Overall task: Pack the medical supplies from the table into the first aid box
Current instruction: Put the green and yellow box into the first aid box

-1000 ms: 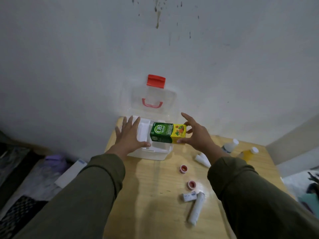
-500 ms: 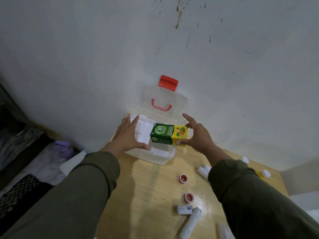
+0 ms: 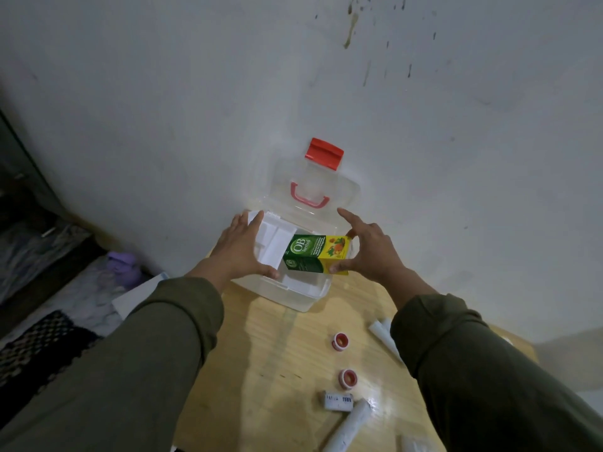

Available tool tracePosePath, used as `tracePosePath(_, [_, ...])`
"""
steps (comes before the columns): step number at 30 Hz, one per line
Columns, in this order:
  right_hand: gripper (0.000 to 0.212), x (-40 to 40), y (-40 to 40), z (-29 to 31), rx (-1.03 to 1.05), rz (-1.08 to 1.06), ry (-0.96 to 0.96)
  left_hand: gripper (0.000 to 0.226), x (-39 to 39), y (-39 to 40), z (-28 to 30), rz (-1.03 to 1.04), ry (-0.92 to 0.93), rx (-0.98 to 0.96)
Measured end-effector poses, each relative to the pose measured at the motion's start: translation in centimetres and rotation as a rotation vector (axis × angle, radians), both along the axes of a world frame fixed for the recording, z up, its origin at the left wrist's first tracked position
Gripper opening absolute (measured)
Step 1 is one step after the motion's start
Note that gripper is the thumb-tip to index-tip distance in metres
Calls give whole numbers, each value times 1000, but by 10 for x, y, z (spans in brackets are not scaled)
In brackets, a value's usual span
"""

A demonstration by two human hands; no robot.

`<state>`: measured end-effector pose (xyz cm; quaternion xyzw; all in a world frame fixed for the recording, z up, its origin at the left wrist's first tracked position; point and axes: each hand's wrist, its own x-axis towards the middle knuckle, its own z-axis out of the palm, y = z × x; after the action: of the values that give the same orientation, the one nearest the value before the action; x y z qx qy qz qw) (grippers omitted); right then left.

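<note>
A clear plastic first aid box (image 3: 293,296) stands open at the table's far edge, its lid (image 3: 342,187) with red handle and red latch leaning against the wall. My right hand (image 3: 372,249) holds a green and yellow OB herbal carton (image 3: 315,257) over the box's right half, thumb under its yellow end. My left hand (image 3: 239,249) lies flat on the box's left rim, fingers spread over a white inner tray (image 3: 272,241). Two small red-capped rolls (image 3: 341,340) (image 3: 348,377), a white tube (image 3: 347,425) and a small white packet (image 3: 337,400) lie on the table nearer me.
The wooden table (image 3: 277,370) stands against a stained white wall. More white tubes (image 3: 381,332) lie beside my right sleeve. Left of the table, lower down, are a purple object (image 3: 122,265), a white flat item (image 3: 137,296) and dark fabric.
The view has swung left and down, hiding the bottles at the table's right. The carton stays over the box, held by my right hand; my left hand remains on the box's left side.
</note>
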<state>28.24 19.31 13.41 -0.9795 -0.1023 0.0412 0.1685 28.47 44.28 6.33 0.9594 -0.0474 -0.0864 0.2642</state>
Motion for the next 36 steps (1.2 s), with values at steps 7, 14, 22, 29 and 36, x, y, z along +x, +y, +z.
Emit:
tracePosePath(7, [107,6,20,-18,54,7,-11,137,-2,-1,4,-2,12,-21])
tracePosePath(14, [108,-1,41,-51,78,-85,-38,137,-3,0,1,0,12,-25])
tracePosePath(22, [107,0,59,-64,-11,-153,-33,134,-4,-1,3,-4,13,-1])
tracePosePath(29, [104,-1,58,-71,-11,-148,-14,136,-3,0,2,-8,10,12])
tracePosePath(36, [58,-5,77,-63,508,-282,-272,136,0,0,0,-3,12,21])
